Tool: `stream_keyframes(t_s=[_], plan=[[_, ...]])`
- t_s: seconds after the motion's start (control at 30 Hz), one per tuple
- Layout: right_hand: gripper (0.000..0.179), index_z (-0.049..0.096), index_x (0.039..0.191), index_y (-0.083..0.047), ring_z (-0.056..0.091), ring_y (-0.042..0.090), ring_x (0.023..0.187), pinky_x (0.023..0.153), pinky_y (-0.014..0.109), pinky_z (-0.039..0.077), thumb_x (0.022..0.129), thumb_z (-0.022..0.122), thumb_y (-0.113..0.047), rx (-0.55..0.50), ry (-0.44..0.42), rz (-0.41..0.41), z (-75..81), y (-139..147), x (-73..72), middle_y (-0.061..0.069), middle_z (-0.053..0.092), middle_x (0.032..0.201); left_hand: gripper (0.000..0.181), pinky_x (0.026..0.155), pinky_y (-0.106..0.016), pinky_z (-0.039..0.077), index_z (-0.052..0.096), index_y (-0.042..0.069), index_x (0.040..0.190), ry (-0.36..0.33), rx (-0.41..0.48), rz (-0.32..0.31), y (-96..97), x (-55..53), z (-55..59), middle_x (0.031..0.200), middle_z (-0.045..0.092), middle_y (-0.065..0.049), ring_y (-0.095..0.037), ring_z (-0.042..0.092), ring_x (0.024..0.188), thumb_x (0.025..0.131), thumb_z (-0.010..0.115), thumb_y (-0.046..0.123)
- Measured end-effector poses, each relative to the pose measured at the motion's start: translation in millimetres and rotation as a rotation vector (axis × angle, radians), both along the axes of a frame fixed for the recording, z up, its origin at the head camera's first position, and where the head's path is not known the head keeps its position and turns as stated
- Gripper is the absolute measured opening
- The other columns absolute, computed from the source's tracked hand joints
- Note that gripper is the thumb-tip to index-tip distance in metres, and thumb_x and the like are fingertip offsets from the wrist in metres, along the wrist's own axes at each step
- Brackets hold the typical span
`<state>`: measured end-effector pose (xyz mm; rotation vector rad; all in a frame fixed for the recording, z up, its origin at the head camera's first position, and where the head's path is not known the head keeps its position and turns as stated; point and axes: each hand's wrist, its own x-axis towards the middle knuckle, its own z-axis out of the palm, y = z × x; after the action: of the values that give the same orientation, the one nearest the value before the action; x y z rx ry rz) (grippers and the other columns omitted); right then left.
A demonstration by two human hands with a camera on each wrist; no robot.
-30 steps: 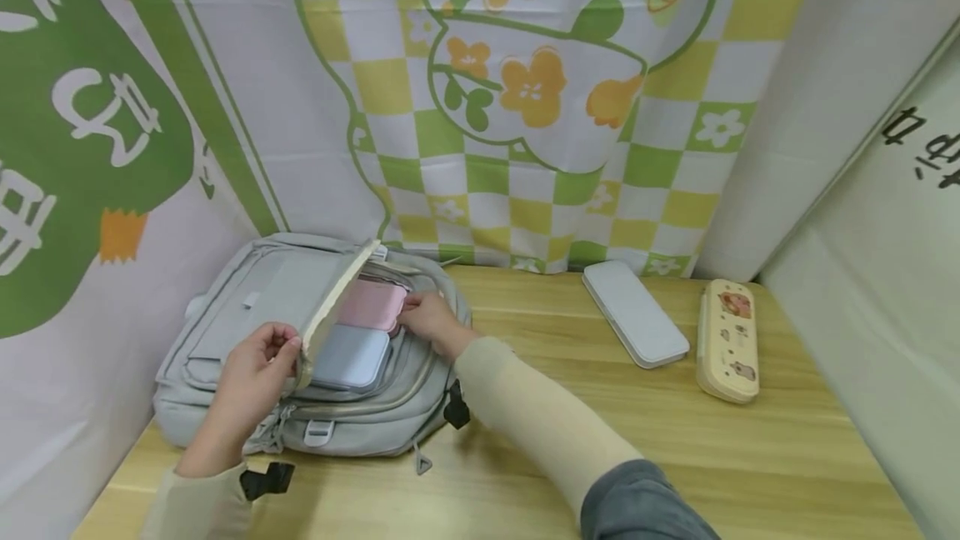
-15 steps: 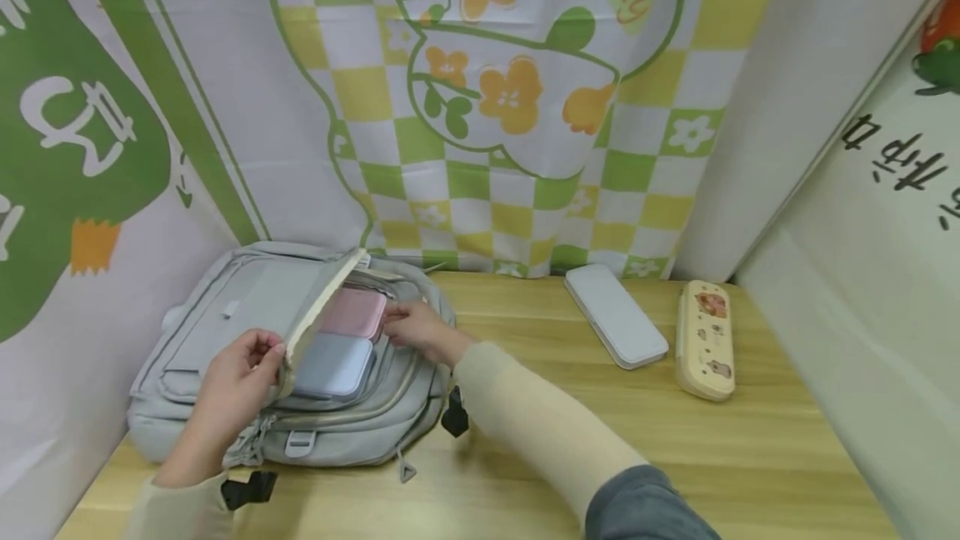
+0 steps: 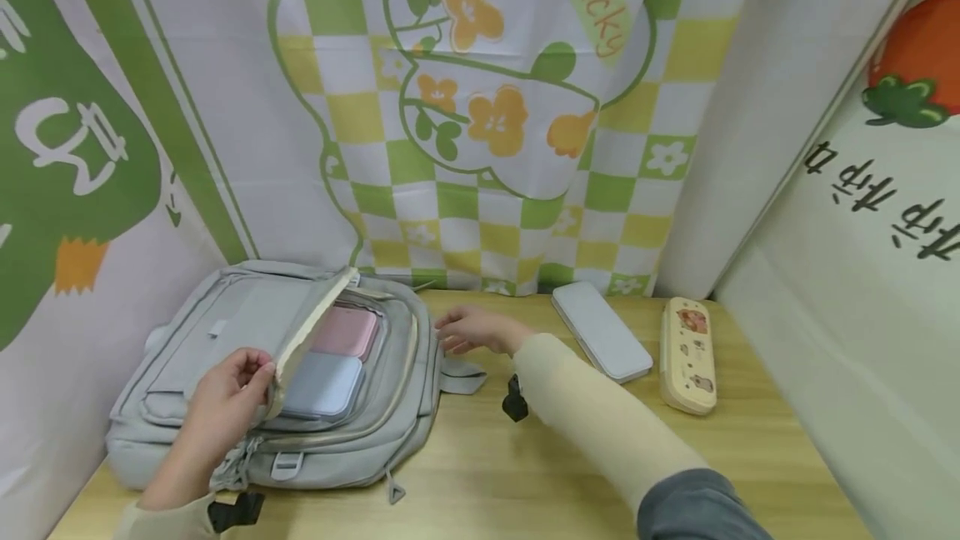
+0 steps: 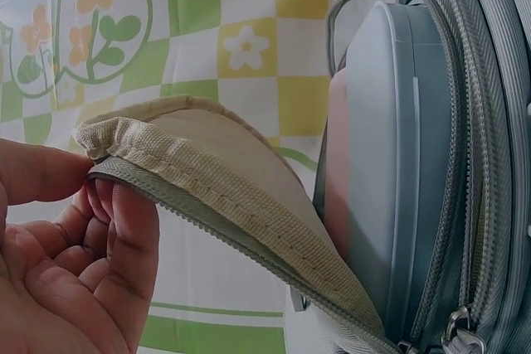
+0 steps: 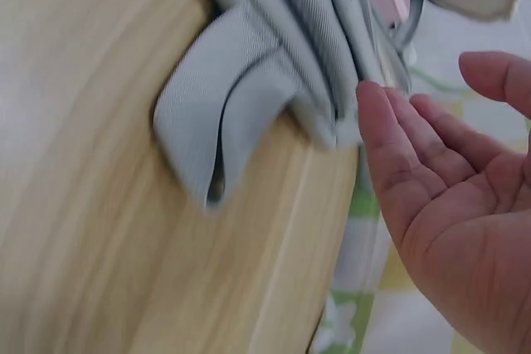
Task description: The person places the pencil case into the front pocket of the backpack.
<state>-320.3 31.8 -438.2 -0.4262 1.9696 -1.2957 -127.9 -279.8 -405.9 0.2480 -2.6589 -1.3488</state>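
A grey backpack (image 3: 225,307) lies on the table at the left with its front pocket unzipped. My left hand (image 3: 228,394) pinches the edge of the pocket flap (image 4: 224,180) between thumb and fingers and holds it lifted. Inside the pocket a pink case (image 3: 348,332) and a light blue case (image 3: 322,386) lie side by side, both partly under the flap. My right hand (image 3: 480,329) is just right of the backpack, fingers loosely extended and holding nothing. Below its fingers a grey strap loop (image 5: 220,105) sticks out from the backpack's side.
On the wooden table (image 3: 480,473), a white flat case (image 3: 602,332) lies to the right. Beside it is a cream pencil case (image 3: 688,357) with cartoon prints. A patterned curtain (image 3: 495,232) hangs along the table's back edge.
My right hand has left the pink case in the pocket and moved right, out of the backpack. The strap loop now shows at the side. My left hand still holds the flap.
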Motion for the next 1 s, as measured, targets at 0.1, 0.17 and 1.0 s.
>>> stream_keyframes(t_s=[0.1, 0.17, 1.0], plan=[[0.044, 0.048, 0.143, 0.012, 0.059, 0.04, 0.126, 0.102, 0.046, 0.051, 0.106, 0.053, -0.01, 0.076, 0.034, 0.005, 0.0, 15, -2.5, 0.026, 0.056, 0.141, 0.021, 0.064, -0.024, 0.051, 0.053, -0.008, 0.115, -0.013, 0.012, 0.0, 0.5, 0.3, -1.5, 0.096, 0.061, -0.013, -0.01, 0.055, 0.075, 0.109, 0.05, 0.012], [0.044, 0.049, 0.142, 0.012, 0.06, 0.039, 0.124, 0.101, 0.045, 0.052, 0.105, 0.053, -0.012, 0.126, 0.055, -0.007, 0.9, 24, -4.0, 0.026, 0.059, 0.138, 0.021, 0.064, -0.024, 0.051, 0.053, -0.008, 0.115, -0.015, 0.013, 0.002, 0.9, 0.5, -2.1, 0.096, 0.061, -0.013, -0.01, 0.056, 0.076, 0.109, 0.05, 0.012], [0.046, 0.044, 0.143, 0.015, 0.056, 0.044, 0.127, 0.102, 0.051, 0.049, 0.106, 0.05, -0.012, 0.263, 0.138, -0.224, 14.0, 165, -9.6, 0.031, 0.053, 0.14, 0.022, 0.062, -0.024, 0.051, 0.054, -0.007, 0.115, -0.009, -0.014, 0.005, 5.1, 1.7, -6.2, 0.096, 0.062, -0.013, -0.011, 0.056, 0.075, 0.109, 0.05, 0.013]])
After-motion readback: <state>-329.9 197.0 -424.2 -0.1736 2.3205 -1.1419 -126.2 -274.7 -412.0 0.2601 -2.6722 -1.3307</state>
